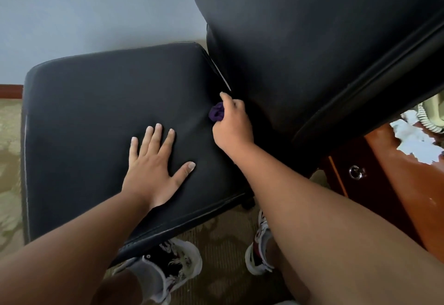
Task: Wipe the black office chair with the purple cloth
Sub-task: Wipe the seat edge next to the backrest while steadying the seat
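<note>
While our left hand (153, 172) lay flat and spread on the seat of the black office chair (108, 112), our right hand (231, 124) clutched the bunched purple cloth (216, 112) at the crease where seat met backrest. We judged wiping underway, though how much remained we could not tell.

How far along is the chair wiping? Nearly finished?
Mid-job, as far as one picture tells. Done: unclear, since the seat and backrest show no visibly wiped patches. In hand: the right hand grips the bunched purple cloth at the crease where seat meets backrest, while the left hand lies flat on the seat. Left: probably the tall backrest.
</note>
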The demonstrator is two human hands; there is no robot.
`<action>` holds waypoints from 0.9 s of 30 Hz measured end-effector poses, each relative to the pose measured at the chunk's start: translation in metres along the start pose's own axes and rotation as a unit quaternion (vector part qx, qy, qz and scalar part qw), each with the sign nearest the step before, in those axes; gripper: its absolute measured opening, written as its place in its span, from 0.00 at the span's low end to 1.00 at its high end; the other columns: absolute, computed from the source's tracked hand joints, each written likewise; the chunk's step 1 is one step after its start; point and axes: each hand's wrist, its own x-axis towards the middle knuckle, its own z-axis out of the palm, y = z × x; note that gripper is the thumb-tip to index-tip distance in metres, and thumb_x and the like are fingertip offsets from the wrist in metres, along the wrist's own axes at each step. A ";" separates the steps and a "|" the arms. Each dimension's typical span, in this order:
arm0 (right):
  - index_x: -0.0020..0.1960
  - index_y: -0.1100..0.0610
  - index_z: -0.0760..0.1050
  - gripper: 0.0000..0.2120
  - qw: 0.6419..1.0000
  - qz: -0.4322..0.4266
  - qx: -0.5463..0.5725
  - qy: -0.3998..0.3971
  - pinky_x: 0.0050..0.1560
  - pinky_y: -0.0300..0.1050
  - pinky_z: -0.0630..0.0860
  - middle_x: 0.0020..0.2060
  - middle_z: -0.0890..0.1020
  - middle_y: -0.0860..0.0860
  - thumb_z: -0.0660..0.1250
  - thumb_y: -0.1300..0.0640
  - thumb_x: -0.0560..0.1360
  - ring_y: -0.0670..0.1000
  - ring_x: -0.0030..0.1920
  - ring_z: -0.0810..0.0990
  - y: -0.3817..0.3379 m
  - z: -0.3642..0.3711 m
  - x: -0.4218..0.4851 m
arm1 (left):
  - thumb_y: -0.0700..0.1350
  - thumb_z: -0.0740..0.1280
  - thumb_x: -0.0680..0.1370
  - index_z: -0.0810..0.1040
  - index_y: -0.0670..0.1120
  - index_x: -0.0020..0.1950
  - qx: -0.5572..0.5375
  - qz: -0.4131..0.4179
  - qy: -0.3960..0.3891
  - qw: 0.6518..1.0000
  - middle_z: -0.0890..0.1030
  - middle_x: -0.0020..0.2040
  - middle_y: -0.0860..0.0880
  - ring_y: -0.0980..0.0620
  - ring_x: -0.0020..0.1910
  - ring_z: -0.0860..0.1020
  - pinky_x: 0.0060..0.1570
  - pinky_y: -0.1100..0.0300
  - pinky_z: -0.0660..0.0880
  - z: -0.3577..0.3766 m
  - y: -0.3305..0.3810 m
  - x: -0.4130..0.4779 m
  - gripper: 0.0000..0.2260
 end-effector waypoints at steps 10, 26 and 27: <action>0.76 0.55 0.66 0.30 0.997 -0.062 0.024 -0.025 0.63 0.48 0.70 0.66 0.73 0.58 0.65 0.65 0.74 0.60 0.63 0.75 0.027 -0.018 0.005 | 0.74 0.44 0.76 0.53 0.49 0.84 0.027 -0.013 0.023 0.999 0.50 0.84 0.45 0.48 0.83 0.43 0.80 0.45 0.39 0.007 0.007 0.000 0.43; 0.75 0.53 0.64 0.30 0.997 0.006 -0.052 0.049 0.60 0.56 0.72 0.68 0.69 0.57 0.63 0.65 0.74 0.63 0.62 0.73 0.006 0.003 -0.004 | 0.74 0.43 0.77 0.51 0.49 0.84 0.037 -0.020 0.030 0.999 0.49 0.84 0.44 0.46 0.83 0.42 0.80 0.44 0.38 0.010 0.014 0.002 0.42; 0.75 0.53 0.64 0.30 0.997 0.003 -0.054 0.047 0.60 0.56 0.73 0.68 0.69 0.57 0.63 0.64 0.74 0.63 0.62 0.73 -0.001 0.008 0.010 | 0.74 0.43 0.77 0.51 0.49 0.84 0.034 -0.021 0.030 0.999 0.49 0.84 0.44 0.47 0.83 0.42 0.79 0.44 0.38 0.010 0.015 0.002 0.42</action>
